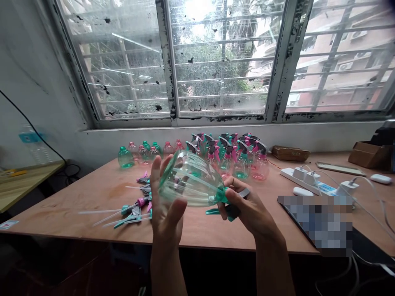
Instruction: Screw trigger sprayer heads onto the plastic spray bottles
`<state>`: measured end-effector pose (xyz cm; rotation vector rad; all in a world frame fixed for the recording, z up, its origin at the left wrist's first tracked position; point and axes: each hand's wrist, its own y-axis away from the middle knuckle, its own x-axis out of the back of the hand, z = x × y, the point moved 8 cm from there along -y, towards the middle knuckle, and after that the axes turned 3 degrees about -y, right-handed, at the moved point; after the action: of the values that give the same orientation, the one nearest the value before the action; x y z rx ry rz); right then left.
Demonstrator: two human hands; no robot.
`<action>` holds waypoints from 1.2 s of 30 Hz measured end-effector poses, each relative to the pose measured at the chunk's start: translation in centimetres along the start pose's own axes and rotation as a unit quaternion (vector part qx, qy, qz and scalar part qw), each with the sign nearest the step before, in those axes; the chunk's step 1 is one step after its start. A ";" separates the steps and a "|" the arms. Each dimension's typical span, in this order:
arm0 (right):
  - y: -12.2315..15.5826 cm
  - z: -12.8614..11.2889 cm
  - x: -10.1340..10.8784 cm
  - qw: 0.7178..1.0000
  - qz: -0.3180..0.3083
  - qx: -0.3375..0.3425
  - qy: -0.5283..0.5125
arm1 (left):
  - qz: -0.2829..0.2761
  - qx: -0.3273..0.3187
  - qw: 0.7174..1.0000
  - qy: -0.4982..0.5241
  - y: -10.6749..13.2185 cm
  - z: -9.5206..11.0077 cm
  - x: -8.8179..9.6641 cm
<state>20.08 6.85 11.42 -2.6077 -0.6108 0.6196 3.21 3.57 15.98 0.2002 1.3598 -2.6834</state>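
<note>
A clear green spray bottle [193, 181] is held up on its side above the table's front part, base to the left and neck to the right. My left hand [168, 205] is wrapped about its base end. At the neck, my right hand [247, 203] grips the green and black trigger spray head [233, 209], its fingers closed round the collar. A pale dip tube shows through the bottle wall. Behind my left hand lie several loose spray heads [132, 213] with long white tubes, in green, black and pink.
Headless green and pink bottles [125, 157] stand at the back left. Bottles with spray heads [242, 162] crowd beside them. To the right are a power strip [308, 181] with cables, a pixelated flat device [317, 222], a brown package [290, 153] and a cardboard box [368, 155].
</note>
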 end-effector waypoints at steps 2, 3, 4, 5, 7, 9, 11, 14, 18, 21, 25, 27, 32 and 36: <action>-0.1 -0.2 -0.1 1.000 -0.001 0.010 0.022 | 0.028 0.021 0.999 0.035 -0.2 -0.6 0.6; -0.1 -0.3 -0.1 0.999 0.002 0.007 0.038 | 0.042 0.030 0.997 0.049 -0.2 -0.8 1.0; -0.1 -0.4 -0.1 0.998 0.006 -0.001 0.057 | 0.052 0.035 0.996 0.060 -0.2 -1.0 1.3; 0.0 -0.4 -0.1 0.997 0.011 -0.011 0.078 | 0.057 0.039 0.995 0.068 -0.1 -1.1 1.6; 0.4 -0.5 -0.1 0.993 0.018 -0.025 0.116 | 0.051 0.042 0.995 0.074 0.0 -1.4 2.3; 1.0 -0.3 0.3 0.990 0.027 -0.032 0.137 | 0.021 0.051 0.997 0.059 0.3 -2.0 2.7; 1.8 0.7 1.5 0.988 0.048 -0.045 0.142 | -0.027 0.066 0.997 0.018 0.7 -3.1 2.8; 3.5 3.0 5.2 0.980 0.126 -0.059 0.141 | -0.102 0.107 0.987 -0.070 1.8 -5.8 2.0; 5.6 5.1 9.8 0.964 0.233 -0.031 0.124 | -0.168 0.145 0.967 -0.127 4.1 -9.3 -0.4; 5.9 5.8 10.7 0.966 0.226 -0.044 0.117 | -0.169 0.204 0.961 -0.073 5.9 -11.4 -1.9; 5.8 6.2 10.5 0.969 0.202 -0.071 0.123 | -0.078 0.248 0.962 -0.087 6.8 -12.6 -1.3; 6.0 6.4 10.5 0.970 0.206 -0.074 0.101 | -0.080 0.239 0.963 -0.094 6.7 -12.6 -1.1; 6.4 7.1 10.3 0.975 0.194 -0.090 0.055 | -0.113 0.174 0.961 -0.183 6.7 -12.2 0.2; 6.5 7.1 10.1 0.974 0.194 -0.099 0.057 | -0.133 0.197 0.956 -0.172 7.7 -12.8 0.6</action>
<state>26.80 8.32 -0.76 -2.9557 -0.1282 0.5397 4.74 9.39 2.32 -0.4287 0.7913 -2.9956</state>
